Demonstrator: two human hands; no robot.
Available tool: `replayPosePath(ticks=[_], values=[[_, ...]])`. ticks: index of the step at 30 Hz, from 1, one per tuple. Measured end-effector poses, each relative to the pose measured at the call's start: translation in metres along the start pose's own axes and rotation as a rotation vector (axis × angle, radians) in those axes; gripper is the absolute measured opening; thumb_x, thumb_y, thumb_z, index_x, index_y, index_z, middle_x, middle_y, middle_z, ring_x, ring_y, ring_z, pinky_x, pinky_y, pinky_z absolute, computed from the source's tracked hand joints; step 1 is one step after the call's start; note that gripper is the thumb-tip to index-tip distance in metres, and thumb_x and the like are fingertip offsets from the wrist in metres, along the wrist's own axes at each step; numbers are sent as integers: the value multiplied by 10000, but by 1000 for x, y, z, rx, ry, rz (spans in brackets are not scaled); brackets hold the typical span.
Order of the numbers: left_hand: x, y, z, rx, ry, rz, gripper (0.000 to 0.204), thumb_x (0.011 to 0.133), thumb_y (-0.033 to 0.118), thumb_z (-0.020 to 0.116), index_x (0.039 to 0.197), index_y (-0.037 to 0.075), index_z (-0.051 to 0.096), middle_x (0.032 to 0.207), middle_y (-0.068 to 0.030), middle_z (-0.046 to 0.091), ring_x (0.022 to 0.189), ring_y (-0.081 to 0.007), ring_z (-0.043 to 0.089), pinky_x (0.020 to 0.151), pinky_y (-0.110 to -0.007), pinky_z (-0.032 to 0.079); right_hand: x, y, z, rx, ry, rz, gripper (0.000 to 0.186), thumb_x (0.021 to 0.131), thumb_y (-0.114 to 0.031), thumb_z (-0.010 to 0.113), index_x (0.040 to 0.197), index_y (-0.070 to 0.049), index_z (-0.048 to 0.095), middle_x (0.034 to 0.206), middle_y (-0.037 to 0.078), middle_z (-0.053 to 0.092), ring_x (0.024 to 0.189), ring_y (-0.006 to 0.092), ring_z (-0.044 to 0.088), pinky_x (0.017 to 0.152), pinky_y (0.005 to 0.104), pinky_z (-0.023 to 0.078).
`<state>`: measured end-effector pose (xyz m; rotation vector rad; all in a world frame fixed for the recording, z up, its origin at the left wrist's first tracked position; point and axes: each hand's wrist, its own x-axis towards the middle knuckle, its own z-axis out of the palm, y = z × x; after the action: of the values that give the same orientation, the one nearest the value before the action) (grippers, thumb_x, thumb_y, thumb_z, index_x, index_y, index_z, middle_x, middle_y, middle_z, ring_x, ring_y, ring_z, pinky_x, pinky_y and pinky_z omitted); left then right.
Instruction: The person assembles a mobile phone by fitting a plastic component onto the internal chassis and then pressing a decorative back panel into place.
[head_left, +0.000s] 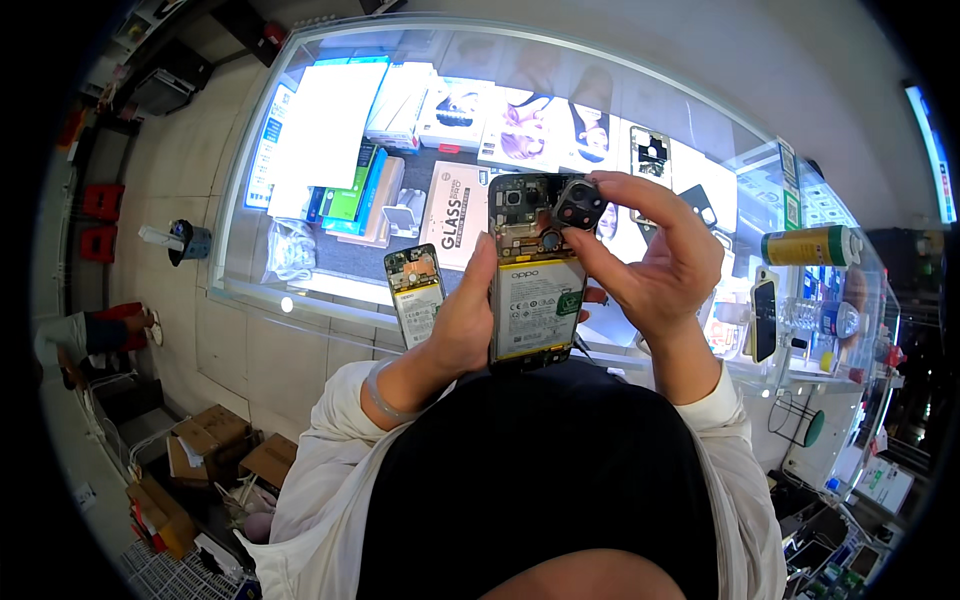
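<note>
My left hand (pixel 460 322) grips an opened smartphone (pixel 536 312) by its edges, back side up. The large silver battery shows, with the circuit board above it and a small green label on its right edge. At the phone's top right corner, my right hand (pixel 665 265) pinches a black camera lens cover (pixel 579 203) between thumb and index finger. The cover sits tilted over the board; whether it is fully detached I cannot tell. Left of my left hand, a second opened phone (pixel 415 295) lies with its battery and board exposed.
Beneath the phone stands a lit glass display counter (pixel 340 312) holding boxes. A phone frame (pixel 651 155) lies near its far side. To the right are a yellow-green canister (pixel 805 246), an upright phone (pixel 763 318) and a plastic bottle (pixel 825 318). Cardboard boxes (pixel 210 440) sit at lower left.
</note>
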<state>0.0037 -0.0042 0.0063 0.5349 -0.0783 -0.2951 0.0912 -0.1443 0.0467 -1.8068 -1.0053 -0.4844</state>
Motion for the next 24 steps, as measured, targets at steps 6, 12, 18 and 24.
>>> replayPosePath(ticks=[6,12,18,24], values=[[1,-2,2,8,68,-23,585,917,473,87,1293,75,292,1191,-149,462,1034,-294,518,863,-400,435,5,-4,1,-180,98,-122,298,573,-67,766,813,-10,600,727,71,616,647,169,609,556,233,485],[3,-8,-1,106,70,20,641,898,518,107,1319,57,251,1263,-161,403,1115,-291,456,918,-416,390,4,-11,6,-166,98,-29,280,567,-87,771,763,-17,584,649,51,594,533,146,579,465,223,455],[3,-16,-4,134,112,46,654,892,539,122,1309,54,263,1262,-141,404,1159,-252,428,955,-411,360,4,-10,16,-171,81,-69,305,587,-158,791,757,-11,585,642,57,595,490,103,555,413,180,411],[-1,-20,-12,12,38,97,530,945,380,97,1293,24,280,1236,-116,416,1093,-188,460,913,-327,381,4,-10,19,-210,14,-86,376,563,-255,807,734,-22,566,607,47,578,480,113,552,417,187,416]])
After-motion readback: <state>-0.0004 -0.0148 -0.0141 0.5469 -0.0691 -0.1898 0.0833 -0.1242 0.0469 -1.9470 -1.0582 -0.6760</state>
